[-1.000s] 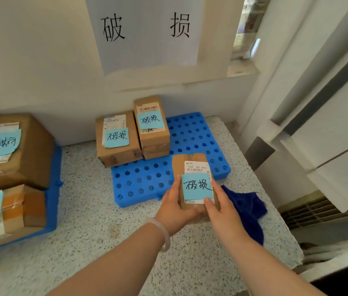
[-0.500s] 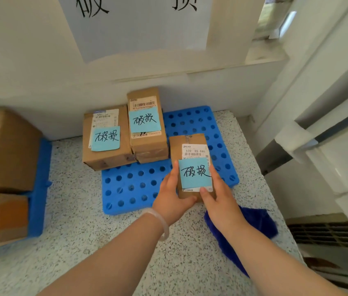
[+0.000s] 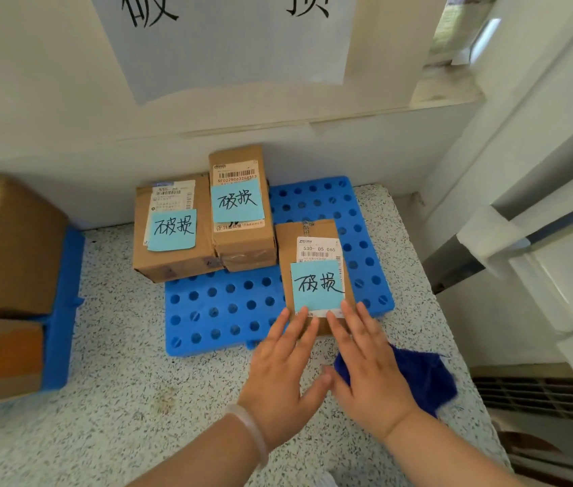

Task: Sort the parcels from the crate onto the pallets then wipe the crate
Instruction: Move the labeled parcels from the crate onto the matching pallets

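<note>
A small brown parcel point(image 3: 307, 240) with a white label and a blue sticky note lies flat on the blue perforated pallet point(image 3: 221, 311). My left hand point(image 3: 283, 377) and my right hand point(image 3: 369, 367) are side by side just in front of it, fingers straight, fingertips touching its near edge. Two more brown parcels, one on the left point(image 3: 172, 230) and one beside it point(image 3: 239, 209), both with blue notes, sit at the back of the same pallet. A dark blue cloth point(image 3: 422, 374) lies on the speckled counter, partly under my right hand.
A second blue pallet point(image 3: 63, 311) at the left carries a big brown box point(image 3: 14, 247) and a taped box point(image 3: 4, 356). A paper sign point(image 3: 225, 40) hangs on the wall behind. White cabinet panels point(image 3: 541, 205) close off the right side, with a vent grille point(image 3: 541, 395) below.
The parcel went from being held above the pallet's front to lying flat on it. Both hands have let go and straightened, drawing back to its near edge.
</note>
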